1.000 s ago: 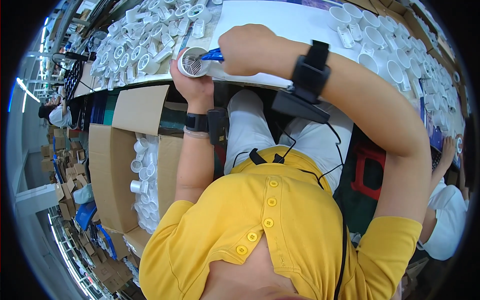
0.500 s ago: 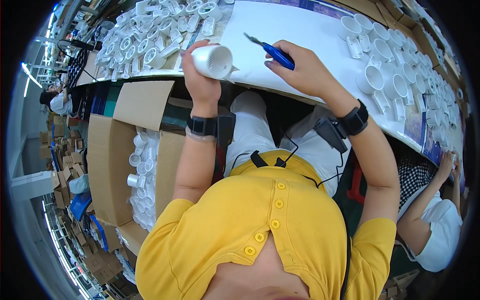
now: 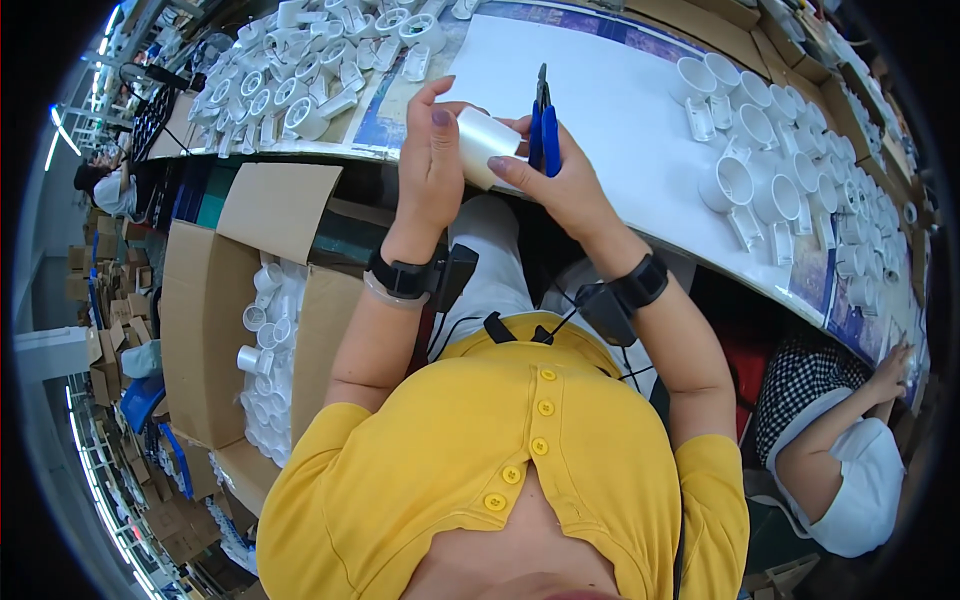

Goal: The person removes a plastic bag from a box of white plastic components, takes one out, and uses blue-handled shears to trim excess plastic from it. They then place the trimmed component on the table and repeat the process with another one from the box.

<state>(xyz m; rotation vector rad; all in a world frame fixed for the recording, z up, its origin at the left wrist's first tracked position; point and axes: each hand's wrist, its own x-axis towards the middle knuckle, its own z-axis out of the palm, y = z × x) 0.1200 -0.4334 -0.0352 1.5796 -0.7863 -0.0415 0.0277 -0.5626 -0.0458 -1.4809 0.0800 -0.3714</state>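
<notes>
My right hand (image 3: 562, 190) is closed around blue-handled cutting pliers (image 3: 543, 130), whose dark jaws point away from me. Its thumb and fingertips also grip a smooth white cup-shaped plastic housing (image 3: 487, 145), lying on its side above the table's near edge. Against the housing's left end rests my left hand (image 3: 430, 165), with thumb and index finger stretched out and apart. The housing partly hides its other fingers. Many similar white housings with side arms (image 3: 300, 90) lie in a pile at the far left of the table.
White housings stand in rows (image 3: 780, 195) on the right. A white sheet (image 3: 600, 90) covers the table's middle. Left of my lap, an open cardboard box (image 3: 205, 330) holds more white parts (image 3: 270, 350). A co-worker in white (image 3: 850, 480) sits at the right.
My right hand has come left with the pliers and taken hold of the housing; the pliers now point away. My left fingers have loosened, and the housing has turned and moved right.
</notes>
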